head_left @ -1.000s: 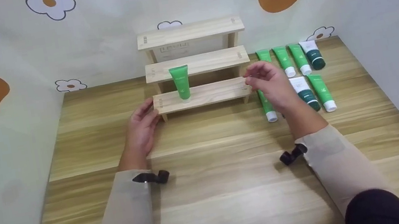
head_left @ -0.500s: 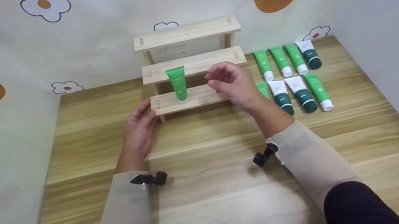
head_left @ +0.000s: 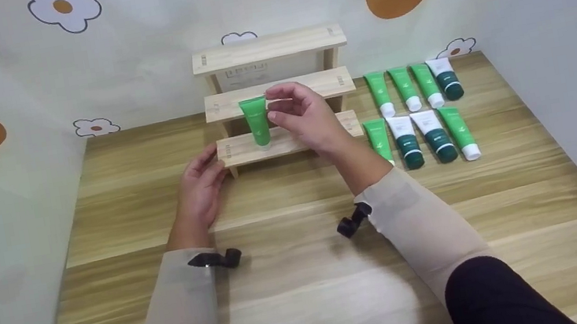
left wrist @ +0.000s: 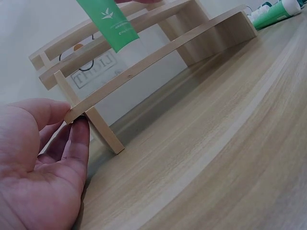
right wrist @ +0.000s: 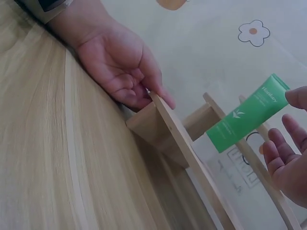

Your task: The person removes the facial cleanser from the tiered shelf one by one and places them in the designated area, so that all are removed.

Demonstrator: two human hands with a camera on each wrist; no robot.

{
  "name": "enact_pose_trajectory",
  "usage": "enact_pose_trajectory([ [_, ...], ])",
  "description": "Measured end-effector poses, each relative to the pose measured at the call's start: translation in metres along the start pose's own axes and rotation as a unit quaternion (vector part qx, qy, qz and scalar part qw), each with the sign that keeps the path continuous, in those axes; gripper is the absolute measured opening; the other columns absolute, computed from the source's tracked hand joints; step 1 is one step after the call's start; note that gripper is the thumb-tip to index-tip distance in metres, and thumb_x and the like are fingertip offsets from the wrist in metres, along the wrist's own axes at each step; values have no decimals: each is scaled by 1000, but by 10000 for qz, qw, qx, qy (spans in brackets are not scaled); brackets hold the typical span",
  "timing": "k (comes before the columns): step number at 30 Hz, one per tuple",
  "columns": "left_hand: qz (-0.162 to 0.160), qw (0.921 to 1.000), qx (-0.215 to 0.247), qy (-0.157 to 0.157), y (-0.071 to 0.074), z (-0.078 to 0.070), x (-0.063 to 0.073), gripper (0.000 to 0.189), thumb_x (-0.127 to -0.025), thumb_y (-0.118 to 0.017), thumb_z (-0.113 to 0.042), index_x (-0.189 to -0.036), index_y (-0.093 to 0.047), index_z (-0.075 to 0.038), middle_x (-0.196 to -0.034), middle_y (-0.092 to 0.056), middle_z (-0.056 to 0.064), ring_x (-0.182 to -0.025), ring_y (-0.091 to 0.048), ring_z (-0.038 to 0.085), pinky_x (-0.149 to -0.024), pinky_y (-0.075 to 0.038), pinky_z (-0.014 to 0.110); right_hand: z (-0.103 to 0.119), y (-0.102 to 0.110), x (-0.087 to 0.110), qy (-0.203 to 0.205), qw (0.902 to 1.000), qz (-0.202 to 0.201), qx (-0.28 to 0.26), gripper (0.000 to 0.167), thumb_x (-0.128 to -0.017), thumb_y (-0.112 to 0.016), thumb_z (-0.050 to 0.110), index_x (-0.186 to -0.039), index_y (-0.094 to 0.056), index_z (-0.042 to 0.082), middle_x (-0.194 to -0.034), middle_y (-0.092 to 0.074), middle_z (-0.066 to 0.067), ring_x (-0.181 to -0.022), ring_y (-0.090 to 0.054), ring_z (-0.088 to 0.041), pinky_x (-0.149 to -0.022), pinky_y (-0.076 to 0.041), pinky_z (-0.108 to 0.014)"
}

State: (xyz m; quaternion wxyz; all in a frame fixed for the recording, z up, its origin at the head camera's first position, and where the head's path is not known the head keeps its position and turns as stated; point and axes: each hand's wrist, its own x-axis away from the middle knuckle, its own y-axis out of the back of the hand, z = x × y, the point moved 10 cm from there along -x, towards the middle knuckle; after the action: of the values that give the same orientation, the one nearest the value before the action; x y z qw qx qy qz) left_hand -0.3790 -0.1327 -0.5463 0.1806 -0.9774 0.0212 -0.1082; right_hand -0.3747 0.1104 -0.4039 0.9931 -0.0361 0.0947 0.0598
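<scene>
A three-step wooden display rack (head_left: pixel 313 133) stands against the back wall. On its lowest step a green squeeze tube (head_left: pixel 257 120) stands upright on its white cap, left of centre. My left hand (head_left: pixel 201 188) pinches the left end of that step; in the left wrist view the thumb (left wrist: pixel 50 110) lies at the board's edge with fingers beneath. My right hand (head_left: pixel 307 117) is just right of the green tube, its thumb and fingers loosely bent and spread. In the right wrist view the thumb (right wrist: pixel 298 97) is at the tube's upper end; whether it touches cannot be told.
Right of the rack, two rows of tubes lie on the wooden table (head_left: pixel 309 287): several green tubes (head_left: pixel 459 132) and some white-and-dark-green tubes (head_left: pixel 435 136). Patterned cloth walls (head_left: pixel 143 63) enclose the back and sides.
My right hand has moved left from the lowest step's right end to beside the standing green tube. My left hand keeps its hold on the step's left end.
</scene>
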Motion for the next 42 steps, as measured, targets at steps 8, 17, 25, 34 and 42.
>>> enact_pose_trajectory([
  [8, 36, 9999, -98, -24, 0, 0, -1, 53, -106, -61, -1, -157, -50, -8, -169, -45, 7, -137, -59, 17, -118, -51, 29, -3, -6, -7, -86, 9998, -26, 182, 45, -97, -74, 1, -140, -62, 4, -132, -70, -10, -126, -68, -24, -110, -58, -36],
  [17, 123, 9998, 47, -144, -3, -2, -1, 52, -105, -60, 2, -156, -50, -3, -163, -49, 9, -133, -59, 15, -111, -53, 26, -4, -9, -10, -66, 9995, -130, 283, 39, -96, -72, -4, -134, -63, 1, -119, -68, -7, -110, -69, -23, -98, -61, -33],
  [25, 106, 9998, 21, -147, -4, -2, -2, 53, -105, -60, 2, -157, -49, -2, -164, -48, 10, -133, -59, 15, -112, -53, 27, -6, 4, -9, 0, 9987, -489, 126, 41, -96, -70, -9, -134, -58, 0, -116, -62, -4, -111, -67, -23, -96, -63, -34],
  [34, 109, 9998, 59, -138, -3, -1, -3, 55, -104, -61, 3, -157, -49, -3, -166, -47, 11, -131, -61, 15, -110, -54, 26, -4, 43, 1, 196, 9951, -961, 79, 40, -96, -72, -7, -133, -60, 2, -116, -63, -2, -111, -65, -23, -98, -60, -31],
  [42, 96, 9998, 50, -137, -2, -1, -2, 54, -105, -60, 3, -157, -49, -3, -167, -46, 10, -139, -57, 18, -120, -50, 30, 0, 75, 13, 256, 9923, -1204, 119, 42, -97, -72, -5, -137, -59, -2, -115, -63, -2, -111, -64, -24, -97, -58, -29],
])
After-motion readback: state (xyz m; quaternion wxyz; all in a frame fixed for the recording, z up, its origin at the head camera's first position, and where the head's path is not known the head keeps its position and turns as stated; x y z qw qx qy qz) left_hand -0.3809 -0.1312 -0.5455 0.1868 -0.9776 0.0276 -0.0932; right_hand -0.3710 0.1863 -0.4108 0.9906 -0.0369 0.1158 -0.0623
